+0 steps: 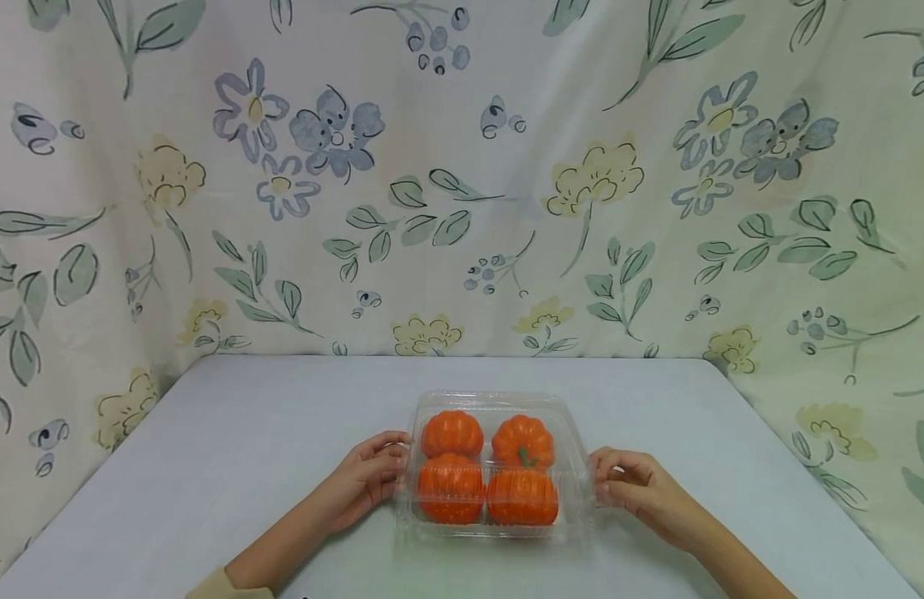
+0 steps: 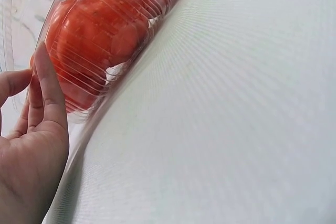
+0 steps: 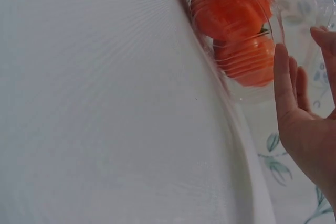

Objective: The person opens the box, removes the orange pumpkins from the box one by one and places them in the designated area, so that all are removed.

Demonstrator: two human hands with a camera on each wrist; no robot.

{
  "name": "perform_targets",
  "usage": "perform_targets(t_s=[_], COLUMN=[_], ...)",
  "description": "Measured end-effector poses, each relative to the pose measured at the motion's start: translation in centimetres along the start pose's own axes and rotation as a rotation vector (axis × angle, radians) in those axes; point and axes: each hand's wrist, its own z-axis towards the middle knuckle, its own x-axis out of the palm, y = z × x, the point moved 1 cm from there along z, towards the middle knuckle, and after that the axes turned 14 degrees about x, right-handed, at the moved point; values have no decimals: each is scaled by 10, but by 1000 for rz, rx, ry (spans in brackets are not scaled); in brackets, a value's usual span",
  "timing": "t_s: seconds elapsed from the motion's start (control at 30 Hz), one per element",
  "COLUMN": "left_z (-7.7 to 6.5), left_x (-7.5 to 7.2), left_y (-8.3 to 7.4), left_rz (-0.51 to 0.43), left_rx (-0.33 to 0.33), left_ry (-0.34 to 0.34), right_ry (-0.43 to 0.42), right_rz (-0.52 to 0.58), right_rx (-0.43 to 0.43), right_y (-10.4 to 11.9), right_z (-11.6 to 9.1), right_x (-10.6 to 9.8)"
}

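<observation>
A clear plastic clamshell box (image 1: 499,530) stands on the table with several small orange pumpkins (image 1: 523,497) inside. One pumpkin at the back right shows a green stem. My left hand (image 1: 366,478) is at the box's left side, its fingertips right at the clear wall. In the left wrist view the fingers (image 2: 50,93) run straight up along that wall, the thumb close beside them. On the opposite side is my right hand (image 1: 644,491), fingertips at the box's right edge. The right wrist view shows its fingers (image 3: 283,80) straight and the thumb apart from them.
The box sits near the middle of a white-covered table (image 1: 282,416). Behind the table and along both sides hangs a cloth curtain (image 1: 462,274) printed with flowers and leaves. A beige sleeve (image 1: 225,586) shows on the left forearm.
</observation>
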Motion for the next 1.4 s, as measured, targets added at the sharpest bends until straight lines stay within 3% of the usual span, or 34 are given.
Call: perform_targets(t_s=[0.2, 0.43, 0.7, 1.13, 1.4], left_z=[-1, 0, 1, 2, 1], left_x=[0, 0, 0, 1, 2], left_y=[0, -1, 1, 2, 1], left_rz=[-4, 10, -12, -7, -9], left_rx=[-4, -38, -42, -30, -36], left_ry=[-12, -36, -22, -21, -25], right_ry=[-97, -114, -201, -335, -493], right_rz=[-59, -76, -98, -29, 38], right_rx=[-30, -72, -81, -234, -301], right_y=[4, 10, 18, 30, 40], right_z=[0, 5, 13, 27, 41], right_x=[-1, 0, -1, 4, 12])
